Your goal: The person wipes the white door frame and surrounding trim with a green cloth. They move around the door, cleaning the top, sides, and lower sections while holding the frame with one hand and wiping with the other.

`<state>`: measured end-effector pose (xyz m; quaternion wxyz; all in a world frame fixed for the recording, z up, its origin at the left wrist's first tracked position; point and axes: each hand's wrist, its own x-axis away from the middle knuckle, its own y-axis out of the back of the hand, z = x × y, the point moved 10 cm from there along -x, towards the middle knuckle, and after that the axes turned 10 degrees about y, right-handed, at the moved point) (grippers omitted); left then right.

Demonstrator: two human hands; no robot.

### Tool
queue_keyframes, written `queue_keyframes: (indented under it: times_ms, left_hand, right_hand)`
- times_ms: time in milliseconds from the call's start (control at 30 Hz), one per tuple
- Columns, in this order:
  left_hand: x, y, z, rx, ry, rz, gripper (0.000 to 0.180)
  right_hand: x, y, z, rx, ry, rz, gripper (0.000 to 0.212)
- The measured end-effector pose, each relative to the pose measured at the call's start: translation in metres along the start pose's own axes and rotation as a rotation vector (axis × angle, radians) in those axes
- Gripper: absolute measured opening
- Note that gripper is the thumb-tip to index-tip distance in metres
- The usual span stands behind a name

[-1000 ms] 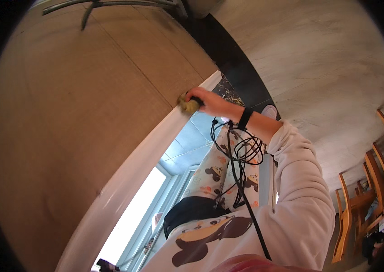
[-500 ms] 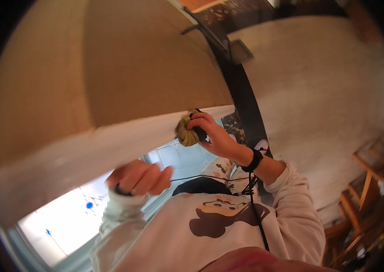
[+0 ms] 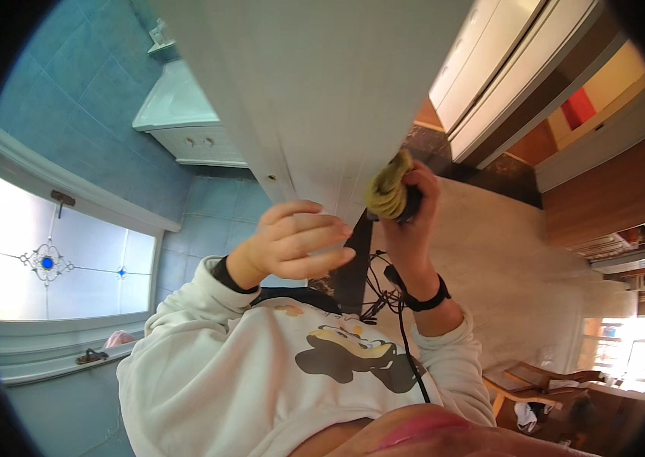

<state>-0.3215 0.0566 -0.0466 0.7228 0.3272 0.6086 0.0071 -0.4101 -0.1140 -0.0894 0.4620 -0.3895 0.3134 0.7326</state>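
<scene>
My right hand (image 3: pixel 414 240) is raised and closed round a bunched yellow-green cloth (image 3: pixel 388 190) with a dark part against the palm. The cloth is at the right side of a tall white door (image 3: pixel 315 91), close to its surface; I cannot tell whether they touch. My left hand (image 3: pixel 298 240) is open in front of the door's lower part, fingers stretched out and pointing right, with nothing in it. A dark hole shows in the door, up and left of this hand. A black cable (image 3: pixel 406 343) hangs down in front of my sweatshirt, below the right hand.
On the left, a blue-tiled room has a white washbasin cabinet (image 3: pixel 193 141) and a bright window (image 3: pixel 63 259) with blue ornaments. To the right are pale floor (image 3: pixel 505 259), white drawers (image 3: pixel 482 53) and wooden chairs (image 3: pixel 539 396).
The view has swung, showing the door, washbasin and drawers in place of a large brown surface. My left hand has risen and its curled fingers have straightened. My right hand still holds the cloth.
</scene>
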Motion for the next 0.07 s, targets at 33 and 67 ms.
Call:
queue_keyframes:
  times_ms: [33, 67]
  left_hand:
    - [-0.006, 0.021, 0.004, 0.011, 0.050, -0.047, 0.028]
    - [-0.012, 0.041, 0.004, 0.055, 0.086, -0.081, 0.027]
  right_hand:
    - [-0.020, 0.000, 0.019, 0.036, 0.136, 0.017, 0.060]
    - [-0.036, 0.002, 0.029, 0.085, 0.166, 0.019, 0.060]
